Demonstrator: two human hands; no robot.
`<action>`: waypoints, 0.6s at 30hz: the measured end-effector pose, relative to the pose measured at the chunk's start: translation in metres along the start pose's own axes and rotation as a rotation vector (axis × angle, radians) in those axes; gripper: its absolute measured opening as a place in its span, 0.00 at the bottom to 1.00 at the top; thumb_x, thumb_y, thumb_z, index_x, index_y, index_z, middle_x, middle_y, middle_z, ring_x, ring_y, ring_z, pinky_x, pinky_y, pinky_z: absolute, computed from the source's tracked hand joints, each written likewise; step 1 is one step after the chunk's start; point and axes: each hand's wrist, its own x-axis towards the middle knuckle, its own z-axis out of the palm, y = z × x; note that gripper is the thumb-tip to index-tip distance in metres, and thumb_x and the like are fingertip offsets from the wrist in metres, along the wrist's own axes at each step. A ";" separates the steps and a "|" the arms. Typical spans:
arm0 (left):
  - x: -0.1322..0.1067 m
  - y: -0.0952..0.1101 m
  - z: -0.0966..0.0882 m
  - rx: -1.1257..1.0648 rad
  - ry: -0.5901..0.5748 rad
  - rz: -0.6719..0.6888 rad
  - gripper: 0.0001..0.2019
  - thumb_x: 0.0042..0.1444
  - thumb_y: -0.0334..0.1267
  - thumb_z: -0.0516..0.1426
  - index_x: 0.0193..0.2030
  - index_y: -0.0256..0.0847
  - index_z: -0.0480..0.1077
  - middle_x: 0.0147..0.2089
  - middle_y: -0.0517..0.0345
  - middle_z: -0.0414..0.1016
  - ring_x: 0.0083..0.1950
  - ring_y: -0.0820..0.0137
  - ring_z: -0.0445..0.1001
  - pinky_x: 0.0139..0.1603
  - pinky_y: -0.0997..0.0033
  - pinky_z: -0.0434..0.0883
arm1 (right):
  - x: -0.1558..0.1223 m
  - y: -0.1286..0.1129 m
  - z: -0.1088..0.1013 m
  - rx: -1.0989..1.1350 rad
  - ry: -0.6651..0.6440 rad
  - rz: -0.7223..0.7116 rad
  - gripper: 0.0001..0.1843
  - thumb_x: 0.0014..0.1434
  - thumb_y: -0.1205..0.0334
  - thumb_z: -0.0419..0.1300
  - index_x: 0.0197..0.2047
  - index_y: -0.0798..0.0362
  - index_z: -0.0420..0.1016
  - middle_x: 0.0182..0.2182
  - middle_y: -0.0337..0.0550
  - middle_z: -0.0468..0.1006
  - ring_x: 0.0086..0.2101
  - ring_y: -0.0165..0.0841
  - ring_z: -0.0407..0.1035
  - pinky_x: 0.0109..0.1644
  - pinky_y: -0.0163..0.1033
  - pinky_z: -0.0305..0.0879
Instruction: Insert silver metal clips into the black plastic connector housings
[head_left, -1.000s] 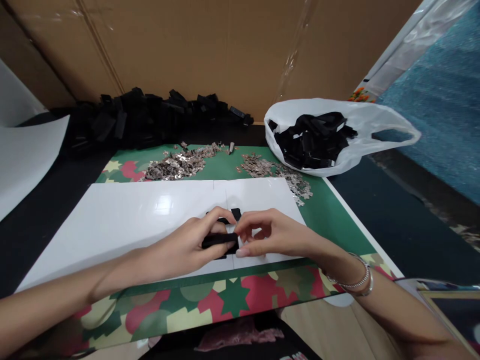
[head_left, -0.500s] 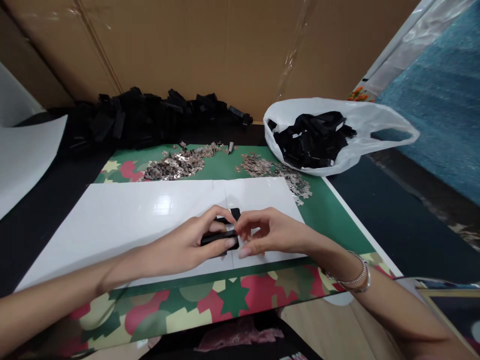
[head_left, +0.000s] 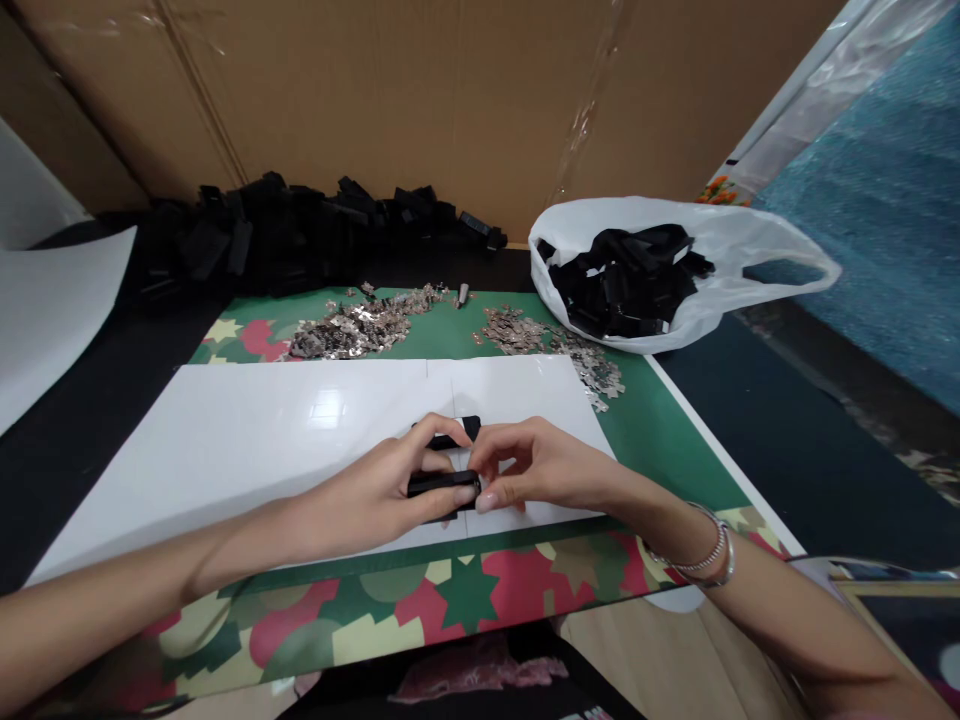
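My left hand (head_left: 375, 490) grips a small black plastic case (head_left: 442, 482), thumb along its near side and fingers behind it. At the case's right end, my right hand (head_left: 529, 465) has its thumb and fingers drawn together in a pinch; anything between them is too small or hidden to make out. Just beyond the held case, a second black piece (head_left: 471, 425) lies on the white sheet (head_left: 247, 440), partly covered by my left fingers. Both hands are low over the sheet.
Small shiny metal pieces lie in a left heap (head_left: 352, 328) and a right heap (head_left: 517, 330). A white plastic bag (head_left: 720, 285) holds black parts. More black parts (head_left: 277, 235) are piled against the cardboard wall (head_left: 375, 90). A small grey cylinder (head_left: 462, 294) stands between the heaps.
The held black case has shifted slightly to the right, its end now closer to my right thumb. My right fingertips have closed in on that end. The surroundings are unchanged.
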 end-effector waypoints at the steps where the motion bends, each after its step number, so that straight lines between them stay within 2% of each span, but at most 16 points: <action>1: 0.000 0.000 0.000 0.009 -0.003 0.001 0.12 0.61 0.39 0.50 0.48 0.46 0.51 0.42 0.59 0.73 0.32 0.73 0.68 0.33 0.72 0.63 | 0.000 0.000 0.000 -0.017 -0.002 -0.003 0.14 0.44 0.57 0.69 0.31 0.55 0.72 0.27 0.37 0.68 0.25 0.26 0.63 0.23 0.32 0.63; 10: 0.000 0.003 0.003 0.147 -0.006 0.034 0.11 0.61 0.37 0.49 0.48 0.46 0.52 0.38 0.61 0.74 0.30 0.73 0.67 0.29 0.74 0.60 | -0.001 -0.004 0.001 -0.188 0.046 -0.072 0.13 0.42 0.57 0.70 0.26 0.55 0.73 0.25 0.36 0.67 0.25 0.25 0.58 0.29 0.32 0.57; 18: -0.002 -0.002 0.010 0.337 0.084 -0.024 0.13 0.63 0.43 0.46 0.52 0.44 0.52 0.30 0.62 0.67 0.25 0.72 0.61 0.25 0.74 0.56 | -0.001 -0.007 0.005 -0.401 0.207 -0.170 0.12 0.45 0.57 0.68 0.25 0.55 0.72 0.22 0.35 0.66 0.23 0.25 0.56 0.27 0.32 0.55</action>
